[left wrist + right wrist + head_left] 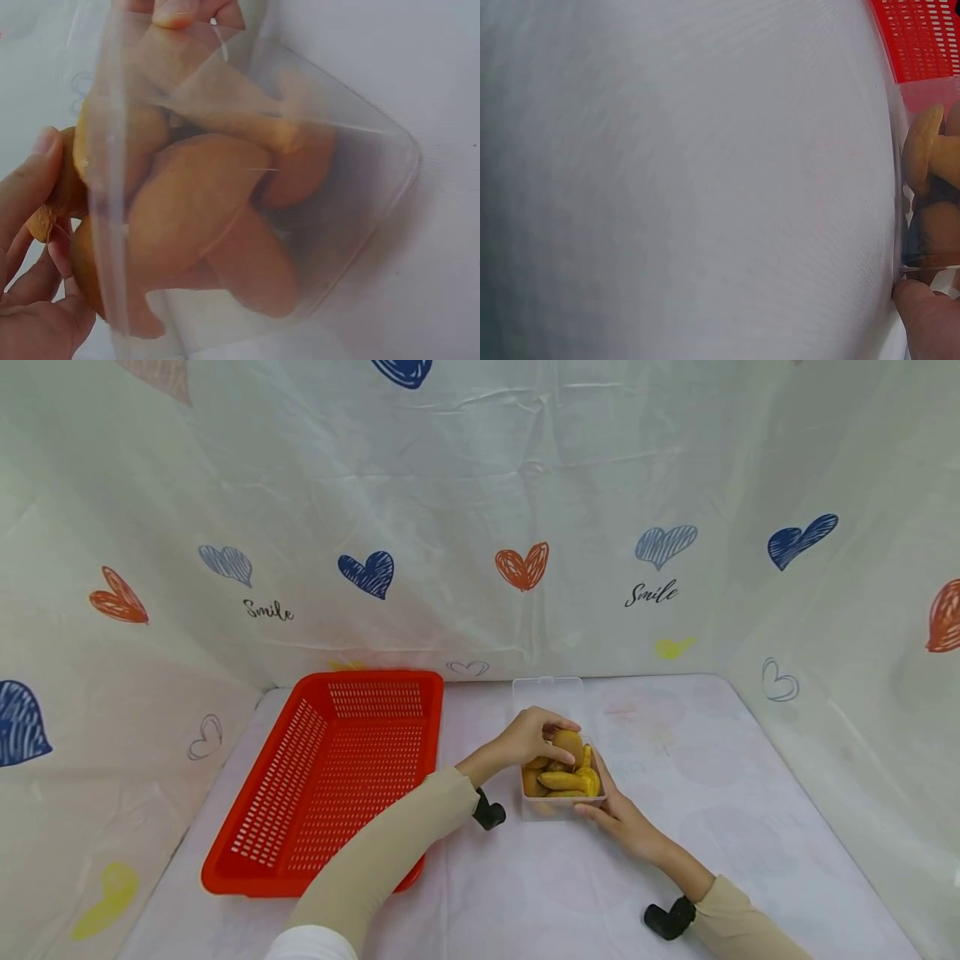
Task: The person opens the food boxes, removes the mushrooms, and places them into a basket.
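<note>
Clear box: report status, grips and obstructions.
Left grip pinches one mushroom. Right grip holds clear box, more mushrooms inside. Lid open behind, not in the way.

1. The basket (360, 768) lies on the left of the table (705, 777).
2. The box (547, 810) stands right of the basket, apart from it.
3. Mushrooms (568, 782) lie in the box.
4. The lid (547, 693) is behind the box.
5. The left hand (527, 739) is over the box; the right hand (621, 817) is at its right side.
6. The curtain (450, 510) hangs behind the table.
</note>
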Motion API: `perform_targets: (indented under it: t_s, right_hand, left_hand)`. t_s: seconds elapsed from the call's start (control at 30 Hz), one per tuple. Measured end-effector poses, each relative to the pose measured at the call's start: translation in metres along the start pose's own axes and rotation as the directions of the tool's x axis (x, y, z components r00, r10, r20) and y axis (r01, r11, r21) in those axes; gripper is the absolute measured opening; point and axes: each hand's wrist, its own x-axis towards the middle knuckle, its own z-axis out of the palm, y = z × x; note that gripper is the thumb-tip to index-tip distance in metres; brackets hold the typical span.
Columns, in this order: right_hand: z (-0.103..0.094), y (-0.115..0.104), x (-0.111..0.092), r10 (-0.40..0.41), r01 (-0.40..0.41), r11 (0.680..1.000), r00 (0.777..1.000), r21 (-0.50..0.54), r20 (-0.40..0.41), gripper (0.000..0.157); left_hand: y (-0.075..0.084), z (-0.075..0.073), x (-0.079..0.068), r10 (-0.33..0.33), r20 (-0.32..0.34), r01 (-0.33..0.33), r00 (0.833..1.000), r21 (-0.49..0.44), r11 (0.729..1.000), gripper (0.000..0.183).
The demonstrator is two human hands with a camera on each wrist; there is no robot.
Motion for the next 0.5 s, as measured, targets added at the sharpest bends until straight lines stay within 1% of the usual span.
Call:
perform_targets:
  t_s: [0.3,0.5]
  right_hand:
    - [0.0,0.002,0.002,-0.03,0.03,1.0,1.0,-0.006,-0.003,0.09]
    - [0.001,0.0,0.0,-0.011,0.011,1.0,1.0,-0.011,-0.001,0.09]
  left_hand:
    - [0.007,-0.01,-0.001,0.014,-0.009,-0.014,1.0,-0.031,0.999,0.046]
    - [0.022,-0.018,-0.006,0.047,-0.007,-0.047,0.999,-0.058,0.997,0.048]
